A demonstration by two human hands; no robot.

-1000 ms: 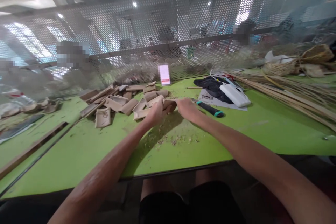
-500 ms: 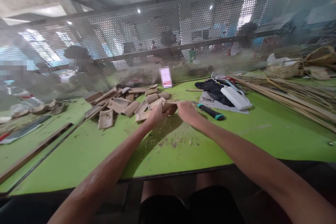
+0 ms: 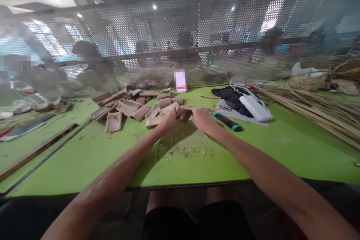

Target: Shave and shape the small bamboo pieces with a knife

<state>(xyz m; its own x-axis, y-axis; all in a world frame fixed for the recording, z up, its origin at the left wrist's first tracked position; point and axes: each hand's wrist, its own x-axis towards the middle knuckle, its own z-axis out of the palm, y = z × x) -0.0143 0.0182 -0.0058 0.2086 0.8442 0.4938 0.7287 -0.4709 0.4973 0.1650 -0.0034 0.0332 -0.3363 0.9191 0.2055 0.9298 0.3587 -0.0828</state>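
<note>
My left hand [image 3: 169, 119] is closed round a split bamboo piece [image 3: 182, 112], held above the table over scattered shavings [image 3: 189, 152]. At the piece's right end is my right hand [image 3: 203, 119], its fingers curled in a fist. Whatever it grips is hidden by the fingers. A black-and-green tool handle [image 3: 227, 120] lies just right of that hand. Behind and left of my left hand spreads a heap of cut bamboo pieces [image 3: 132, 108], some with the hollow side up.
A perforated metal screen [image 3: 157, 48] stands along the back of the green table [image 3: 225, 165], with people behind it. A white device [image 3: 255, 108] and dark cloth [image 3: 232, 97] lie at right, beside long bamboo strips [image 3: 309, 110]. A wooden bar [image 3: 39, 150] lies at left.
The bamboo piece has tilted a little, showing more of its darker face. Both hands keep almost the same place. The whole view has shifted slightly.
</note>
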